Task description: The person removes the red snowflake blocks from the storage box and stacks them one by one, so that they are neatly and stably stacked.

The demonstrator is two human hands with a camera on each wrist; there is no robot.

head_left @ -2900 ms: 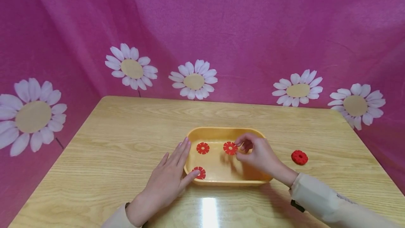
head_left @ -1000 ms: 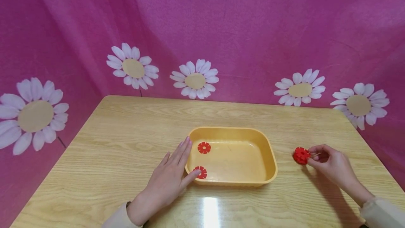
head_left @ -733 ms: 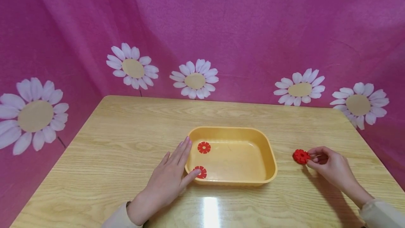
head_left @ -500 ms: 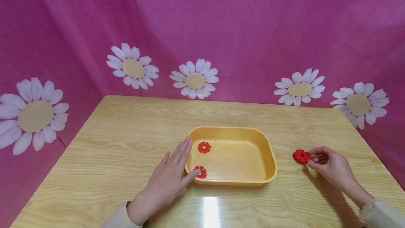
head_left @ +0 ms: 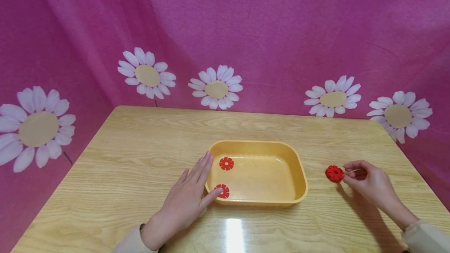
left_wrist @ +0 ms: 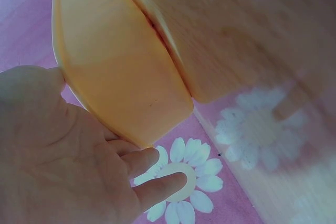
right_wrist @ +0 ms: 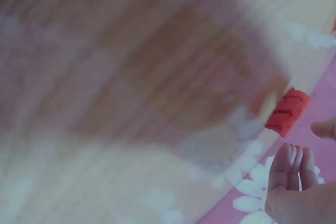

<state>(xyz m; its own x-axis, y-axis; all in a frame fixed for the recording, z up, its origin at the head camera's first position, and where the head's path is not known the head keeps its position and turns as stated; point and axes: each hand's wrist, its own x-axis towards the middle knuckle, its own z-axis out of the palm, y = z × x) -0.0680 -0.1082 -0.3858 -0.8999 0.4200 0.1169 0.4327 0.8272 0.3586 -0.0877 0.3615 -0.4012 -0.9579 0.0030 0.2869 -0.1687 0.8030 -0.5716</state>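
Note:
A yellow plastic tray (head_left: 260,202) stands on the table, with two red flower-shaped plastic discs lying in it: one disc (head_left: 226,163) at the back left, the other disc (head_left: 223,191) at the front left, partly behind my left thumb. My left hand (head_left: 184,194) rests against the tray's left end, fingers straight along the outside and thumb over the front rim. To the right of the tray sits a small stack of red discs (head_left: 334,173), its layers visible in the right wrist view. My right hand (head_left: 372,182) is just right of the stack, thumb and fingertips parted beside it, holding nothing.
The wooden table (head_left: 158,136) reaches back to a pink cloth (head_left: 267,50) printed with white daisies, which also hangs along both sides. A bright light reflection (head_left: 233,233) shows on the table in front of the tray.
My right hand has carried a disc out of the tray to the stack on the right, let go of it and drawn slightly away. My left hand has stayed at the tray.

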